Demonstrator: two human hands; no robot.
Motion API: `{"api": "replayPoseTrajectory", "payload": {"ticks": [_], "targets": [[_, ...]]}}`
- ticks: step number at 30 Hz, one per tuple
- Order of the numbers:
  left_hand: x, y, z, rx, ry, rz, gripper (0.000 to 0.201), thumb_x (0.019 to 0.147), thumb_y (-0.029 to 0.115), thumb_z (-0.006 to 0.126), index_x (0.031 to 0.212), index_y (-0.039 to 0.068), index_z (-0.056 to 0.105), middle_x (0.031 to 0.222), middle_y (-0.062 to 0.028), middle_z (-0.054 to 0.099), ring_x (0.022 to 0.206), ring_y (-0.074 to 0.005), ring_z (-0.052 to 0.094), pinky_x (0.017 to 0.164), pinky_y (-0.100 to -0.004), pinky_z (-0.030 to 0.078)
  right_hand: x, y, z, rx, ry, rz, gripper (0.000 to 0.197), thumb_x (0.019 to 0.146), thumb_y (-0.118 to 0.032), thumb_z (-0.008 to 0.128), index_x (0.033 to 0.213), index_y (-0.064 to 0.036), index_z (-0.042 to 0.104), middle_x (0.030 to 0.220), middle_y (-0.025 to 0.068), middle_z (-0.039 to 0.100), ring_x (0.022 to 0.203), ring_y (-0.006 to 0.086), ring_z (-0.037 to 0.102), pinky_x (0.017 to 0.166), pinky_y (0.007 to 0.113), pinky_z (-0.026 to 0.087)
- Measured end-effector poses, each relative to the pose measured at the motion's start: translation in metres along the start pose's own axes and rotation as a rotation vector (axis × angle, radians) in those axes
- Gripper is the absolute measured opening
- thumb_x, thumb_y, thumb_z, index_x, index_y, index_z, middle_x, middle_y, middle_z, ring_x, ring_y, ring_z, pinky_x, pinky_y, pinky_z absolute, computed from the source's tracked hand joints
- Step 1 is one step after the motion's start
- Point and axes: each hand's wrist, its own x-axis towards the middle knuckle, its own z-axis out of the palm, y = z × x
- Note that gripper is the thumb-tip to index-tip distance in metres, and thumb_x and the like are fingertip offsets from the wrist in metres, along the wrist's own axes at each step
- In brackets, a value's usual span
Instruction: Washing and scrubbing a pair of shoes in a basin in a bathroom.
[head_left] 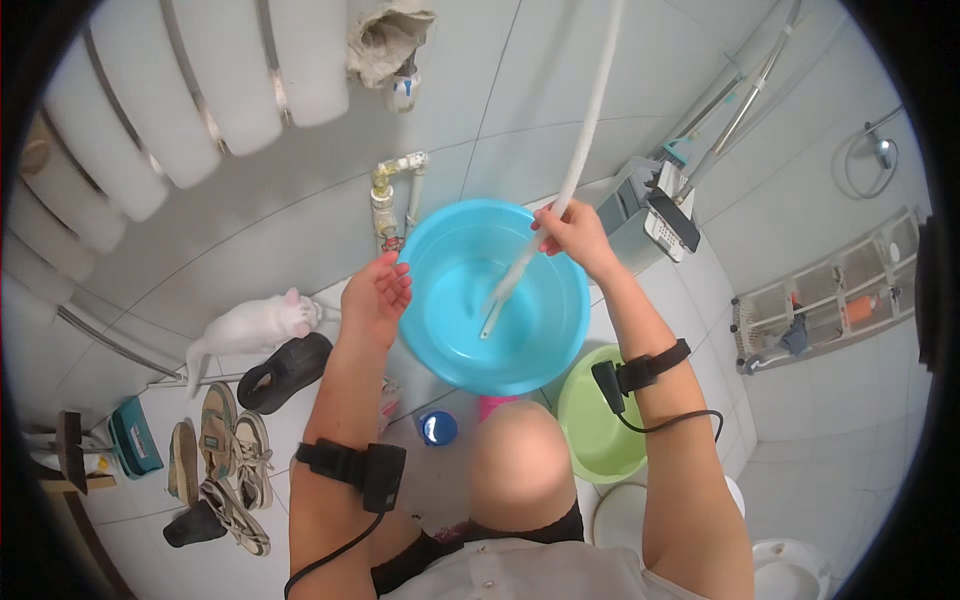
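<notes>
A large blue basin point(430, 335) stands before me, with a little clear water seemingly in its bottom. My right hand point(575, 238) pinches a white corrugated hose point(588, 120) over the basin's far right rim. The hose's lower end point(505, 285) reaches down into the basin. At the left rim is my left hand point(378, 298), fingers loosely curled and apart, nothing seen in them. Its fingertips are close to a red valve handle point(392, 244) on the wall pipe point(383, 205); I cannot tell whether they touch it.
A green basin point(590, 440) stands at right, below the blue one. A white cat point(255, 325) is by the left wall, near a dark shoe point(285, 373) and several other shoes point(220, 430). A blue round lid or container point(438, 428) lies near my knee. Brooms point(735, 130) lean behind right.
</notes>
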Motion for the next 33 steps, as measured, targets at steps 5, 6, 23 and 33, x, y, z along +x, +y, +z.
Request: {"api": "replayPoseTrajectory", "payload": {"ticks": [5, 6, 23, 33], "targets": [[-0.005, 0.005, 0.003, -0.022, -0.037, -0.002, 0.029, 0.083, 0.016, 0.060, 0.109, 0.004, 0.058, 0.095, -0.0087, 0.059, 0.081, -0.0189, 0.055, 0.071, -0.0295, 0.046, 0.005, 0.012, 0.011, 0.036, 0.005, -0.017, 0.028, 0.088, -0.022, 0.061, 0.096, 0.0041, 0.057, 0.082, 0.0090, 0.065, 0.061, 0.0130, 0.063, 0.056, 0.026, 0.053], [-0.006, 0.005, 0.006, -0.028, -0.024, -0.002, 0.029, 0.082, 0.016, 0.060, 0.109, 0.004, 0.058, 0.095, -0.0084, 0.059, 0.080, -0.0188, 0.054, 0.071, -0.0295, 0.046, 0.012, 0.017, 0.010, 0.084, 0.005, -0.002, 0.032, 0.087, -0.023, 0.062, 0.101, 0.0054, 0.057, 0.084, 0.0096, 0.065, 0.063, 0.0143, 0.064, 0.059, 0.027, 0.054], [0.039, 0.000, -0.012, -0.062, -0.007, -0.090, 0.025, 0.082, 0.012, 0.057, 0.106, 0.004, 0.058, 0.085, -0.0077, 0.060, 0.072, -0.0179, 0.056, 0.065, -0.0287, 0.047, 0.157, -0.283, -0.110, -0.021, 0.902, -0.946, 0.027, 0.088, -0.012, 0.054, 0.111, -0.0001, 0.059, 0.102, 0.0094, 0.064, 0.086, 0.0155, 0.061, 0.075, 0.025, 0.046], [0.079, 0.000, -0.013, -0.014, 0.052, -0.129, 0.023, 0.082, 0.010, 0.053, 0.104, 0.005, 0.060, 0.087, -0.0075, 0.063, 0.075, -0.0174, 0.059, 0.067, -0.0297, 0.049, 0.230, -0.310, -0.162, 0.353, 0.522, -0.729, 0.029, 0.096, -0.025, 0.038, 0.110, -0.0066, 0.055, 0.092, 0.0054, 0.067, 0.069, 0.0152, 0.058, 0.060, 0.034, 0.048]]}}
